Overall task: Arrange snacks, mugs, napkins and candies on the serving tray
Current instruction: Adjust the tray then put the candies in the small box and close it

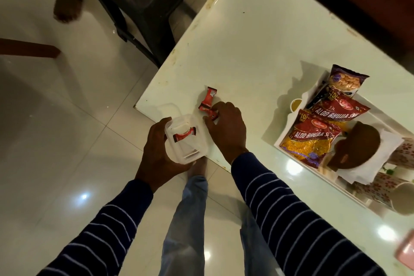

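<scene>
Red-wrapped candies leave a clear plastic tub gripped by the left hand; right hand pinches one, bound next, likely, for the white serving tray.

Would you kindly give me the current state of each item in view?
Clear container: open, held by left hand, one candy inside.
Lid: off, on table.
Candies on table: one pinched by right hand.
Serving tray: loaded.
Snack packets: sealed, lying on tray.
Mugs: on their sides.
</scene>
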`<control>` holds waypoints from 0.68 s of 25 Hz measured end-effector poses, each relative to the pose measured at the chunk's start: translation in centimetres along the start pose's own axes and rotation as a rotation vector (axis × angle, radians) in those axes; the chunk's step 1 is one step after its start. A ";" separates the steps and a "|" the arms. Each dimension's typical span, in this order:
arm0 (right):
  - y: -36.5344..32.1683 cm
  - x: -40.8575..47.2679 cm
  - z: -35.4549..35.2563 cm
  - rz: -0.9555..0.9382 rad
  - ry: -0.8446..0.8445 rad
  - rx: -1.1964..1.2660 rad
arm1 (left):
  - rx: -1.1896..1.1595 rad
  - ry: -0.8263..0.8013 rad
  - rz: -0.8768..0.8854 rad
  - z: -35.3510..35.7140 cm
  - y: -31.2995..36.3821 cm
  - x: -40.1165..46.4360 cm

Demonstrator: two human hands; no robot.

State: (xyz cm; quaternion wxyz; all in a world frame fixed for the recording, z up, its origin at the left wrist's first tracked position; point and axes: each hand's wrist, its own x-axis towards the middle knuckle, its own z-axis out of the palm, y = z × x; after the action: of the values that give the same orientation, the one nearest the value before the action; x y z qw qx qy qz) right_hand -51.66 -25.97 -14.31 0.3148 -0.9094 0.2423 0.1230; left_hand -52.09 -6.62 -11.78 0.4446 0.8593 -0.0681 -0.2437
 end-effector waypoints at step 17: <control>-0.7 2.6 -4.0 -0.106 0.095 0.075 | -0.102 0.005 -0.103 0.9 0.3 1.5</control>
State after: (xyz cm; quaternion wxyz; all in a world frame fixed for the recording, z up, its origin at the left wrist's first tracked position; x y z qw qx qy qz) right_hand -48.78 -29.00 -11.87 0.3430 -0.9133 0.2130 0.0537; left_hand -51.16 -7.96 -12.56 0.4747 0.8385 -0.0099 -0.2673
